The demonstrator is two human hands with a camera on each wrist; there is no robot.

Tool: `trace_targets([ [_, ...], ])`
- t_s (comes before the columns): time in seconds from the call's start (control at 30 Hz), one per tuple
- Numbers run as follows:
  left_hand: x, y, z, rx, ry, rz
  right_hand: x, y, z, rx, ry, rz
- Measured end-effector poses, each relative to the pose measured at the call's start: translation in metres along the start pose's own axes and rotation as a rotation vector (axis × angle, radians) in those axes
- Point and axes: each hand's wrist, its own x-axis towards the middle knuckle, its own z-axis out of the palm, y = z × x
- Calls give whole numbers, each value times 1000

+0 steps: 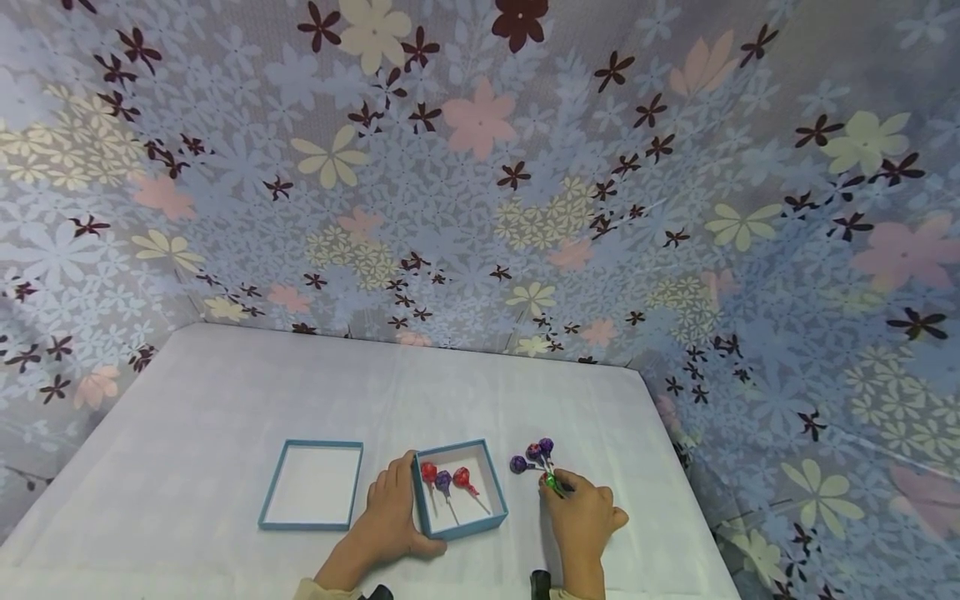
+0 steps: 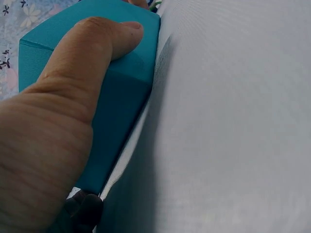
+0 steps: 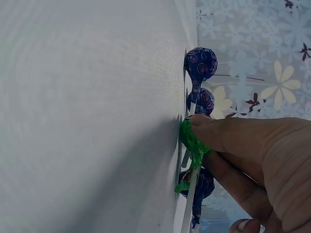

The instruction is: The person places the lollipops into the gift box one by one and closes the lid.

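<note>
A blue box [image 1: 468, 528] with a white inside holds a red lollipop [image 1: 428, 472], a purple lollipop [image 1: 443, 481] and another red lollipop [image 1: 462, 476]. My left hand [image 1: 388, 512] grips the box at its near left corner, with the thumb [image 2: 87, 53] against the near wall. To the right of the box, my right hand [image 1: 585, 510] pinches a green lollipop [image 3: 192, 138] by its wrapped head, low over the table. Just beyond those fingers lie purple-wrapped lollipops [image 1: 517, 464], their sticks pointing toward the green one.
A shallow blue-rimmed box lid [image 1: 306, 526] with a white inside lies left of my left hand. Everything stands on a table with a white cloth [image 1: 420, 392]. Flower-patterned fabric [image 1: 465, 208] hangs behind the table and along its right side.
</note>
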Motion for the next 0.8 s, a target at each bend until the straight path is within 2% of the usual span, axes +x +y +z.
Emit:
trace_targets([
  [0.4, 1, 2, 0, -2, -17, -8, 0, 1, 3, -15, 3, -24],
  [0.6, 0, 2, 2, 7, -9, -3, 0, 0, 4, 36, 28, -5],
  [0.8, -1, 4, -1, 8, 12, -2, -3, -12, 2, 110, 21, 13],
])
